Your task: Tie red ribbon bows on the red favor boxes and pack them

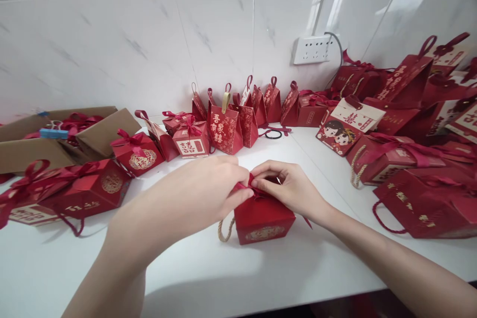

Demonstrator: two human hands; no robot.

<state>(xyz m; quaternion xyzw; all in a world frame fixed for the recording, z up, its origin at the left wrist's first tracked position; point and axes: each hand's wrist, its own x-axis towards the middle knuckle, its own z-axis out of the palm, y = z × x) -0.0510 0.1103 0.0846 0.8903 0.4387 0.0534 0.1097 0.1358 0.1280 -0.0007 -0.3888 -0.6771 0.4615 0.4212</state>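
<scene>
A small red gift box point(263, 221) with a gold emblem on its front and a rope handle at its left stands on the white counter point(208, 268) in front of me. Both hands meet over its top. My left hand point(208, 186) pinches the red ribbon point(250, 186) from the left. From the right, my right hand point(288, 184) pinches the same ribbon. The fingertips of both hands nearly touch above the box lid.
Several red gift boxes and pyramid-shaped favour bags point(225, 126) line the tiled wall. Brown cardboard boxes point(93, 131) lie at far left, larger red bags point(425, 198) at right. A wall socket point(313, 48) sits above the corner. The counter's front edge runs near the bottom.
</scene>
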